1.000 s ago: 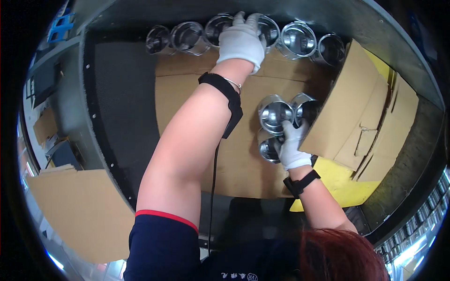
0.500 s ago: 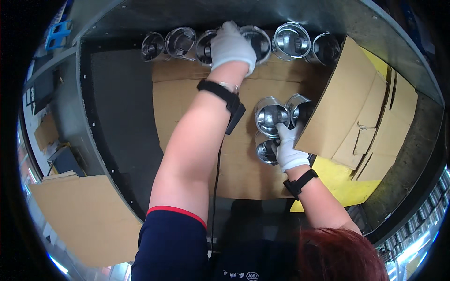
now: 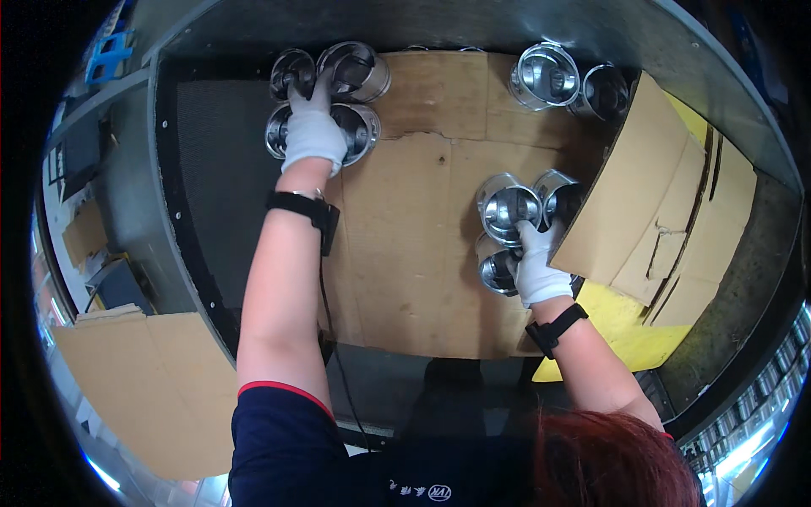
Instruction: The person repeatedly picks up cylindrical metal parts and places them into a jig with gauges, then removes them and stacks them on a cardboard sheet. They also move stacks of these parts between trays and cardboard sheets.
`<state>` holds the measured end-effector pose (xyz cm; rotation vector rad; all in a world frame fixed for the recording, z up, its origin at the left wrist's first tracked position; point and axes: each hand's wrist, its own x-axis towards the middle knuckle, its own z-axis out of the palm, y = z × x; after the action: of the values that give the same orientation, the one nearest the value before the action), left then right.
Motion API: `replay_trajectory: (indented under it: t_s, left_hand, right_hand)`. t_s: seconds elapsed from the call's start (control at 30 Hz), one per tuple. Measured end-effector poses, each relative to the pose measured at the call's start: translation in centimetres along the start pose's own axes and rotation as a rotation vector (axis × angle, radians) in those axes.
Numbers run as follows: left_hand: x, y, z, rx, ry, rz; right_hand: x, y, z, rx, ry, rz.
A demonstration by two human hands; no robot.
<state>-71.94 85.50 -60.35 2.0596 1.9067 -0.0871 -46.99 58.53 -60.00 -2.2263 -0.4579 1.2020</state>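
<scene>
My left hand, in a white glove, is at the far left of the cardboard, its fingers hooked into a tight cluster of shiny metal pistons. In that cluster are a back piston, a smaller-looking left one and a nearer one, partly under the hand. My right hand, also gloved, grips a second cluster at centre right, thumb and fingers at the rims. That cluster shows an upper piston, a lower one and one beside the cardboard flap. Its fingertips are partly hidden.
Two more pistons, one bright and one darker, stand at the back right. A flat cardboard sheet lines the dark metal bin. Folded cardboard and a yellow sheet lean at the right. Another cardboard piece stands lower left.
My left hand has moved left and slightly nearer, with pistons from the back row now bunched around it. My right hand and its cluster keep their place on the cardboard; the view has shifted slightly.
</scene>
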Motion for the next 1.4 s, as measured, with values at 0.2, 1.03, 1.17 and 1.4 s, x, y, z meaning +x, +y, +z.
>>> replay_trajectory:
  t_s: [0.2,1.03,1.17,1.4]
  left_hand:
    - [4.2,-1.2,-1.4,0.181,-0.299,-0.058]
    - [-33.8,-5.2,-7.5,-0.213,-0.624,-0.142]
    - [-38.7,-3.7,-10.5,-0.133,-0.446,-0.082]
    - [-42.5,1.9,-13.3,-0.216,-0.36,0.056]
  right_hand:
    - [0.1,1.4,-0.2,-0.176,-0.034,-0.198]
    - [-15.5,0.6,-7.6,-0.856,-0.642,-0.2]
    - [-22.2,1.0,-14.6,-0.623,-0.647,-0.191]
    - [-33.4,-3.3,-34.2,-0.41,-0.021,-0.505]
